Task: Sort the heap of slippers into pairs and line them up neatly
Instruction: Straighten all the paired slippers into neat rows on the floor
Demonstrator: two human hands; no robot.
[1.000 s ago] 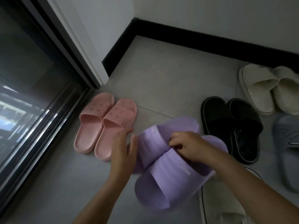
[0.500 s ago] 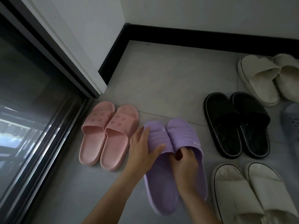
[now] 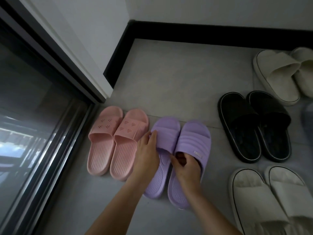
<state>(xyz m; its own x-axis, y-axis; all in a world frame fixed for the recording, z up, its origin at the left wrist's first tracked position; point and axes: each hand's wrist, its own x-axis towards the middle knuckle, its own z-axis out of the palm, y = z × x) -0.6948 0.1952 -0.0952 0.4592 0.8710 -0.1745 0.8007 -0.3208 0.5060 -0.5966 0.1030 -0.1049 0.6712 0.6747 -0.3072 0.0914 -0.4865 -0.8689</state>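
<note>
Along the left edge of the floor (image 3: 177,78) runs the sliding glass door (image 3: 33,116), and just beside its track sits the pink pair (image 3: 105,129), side by side with toes toward the far wall.

Next to the right are the task's things in hand. The left purple slipper (image 3: 166,133) and the right purple slipper (image 3: 194,139) both lie flat on the floor. They touch or nearly touch along their inner sides, and their long axes run away from the person, parallel to the pink ones.

The left hand (image 3: 149,155) lies with fairly straight fingers against the outer side of the left slipper's strap, pressing rather than gripping. It fills the narrow gap between pink and purple. The right hand (image 3: 186,167) has its fingers curled into the mouth of the right slipper, hooking the strap from beneath.

Each hand is directly on its own slipper, so neither has to reach. The purple toes and heels both sit a little nearer the person than the pink ones, and the right purple slipper sits slightly behind its mate. The likely finishing move is a short push forward along that long axis.

Farther right stands the black pair (image 3: 237,126), well apart. There is one cream pair (image 3: 274,77) toward the far right corner and another cream pair (image 3: 250,192) at the near right. A blurred grey slipper (image 3: 307,122) shows at the edge.
</note>
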